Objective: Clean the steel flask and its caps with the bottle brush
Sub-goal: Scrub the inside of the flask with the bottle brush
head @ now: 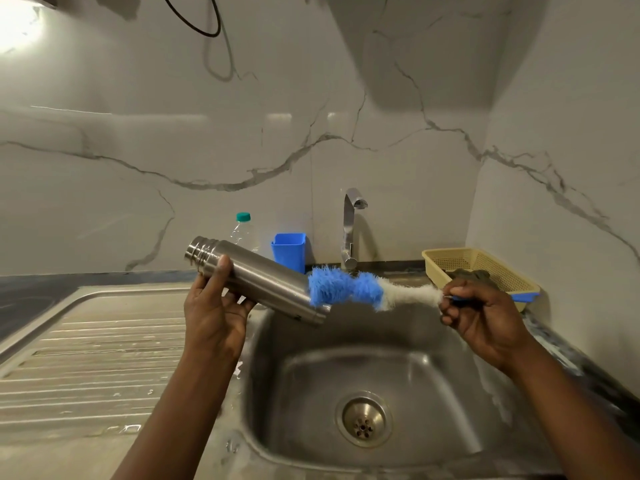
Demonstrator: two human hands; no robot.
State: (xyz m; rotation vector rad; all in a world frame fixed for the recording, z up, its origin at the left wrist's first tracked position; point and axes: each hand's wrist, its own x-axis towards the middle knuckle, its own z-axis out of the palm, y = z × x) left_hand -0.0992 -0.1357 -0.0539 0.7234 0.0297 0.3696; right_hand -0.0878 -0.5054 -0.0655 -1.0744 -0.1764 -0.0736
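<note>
My left hand (214, 313) grips the steel flask (263, 278) around its middle, holding it nearly level above the left rim of the sink. The ridged end of the flask points up and left, the other end down and right. My right hand (481, 317) pinches the bottle brush by its blue handle. The blue and white bristles of the bottle brush (349, 287) lie against the flask's right end; how far the tip reaches in is hidden. No caps are visible.
The steel sink (433, 382) with a drain lies below the hands, and a ribbed draining board (90, 362) is to its left. Behind stand a tap (349, 230), a blue tub (290, 251), a clear plastic bottle (242, 232) and a yellow basket (485, 268).
</note>
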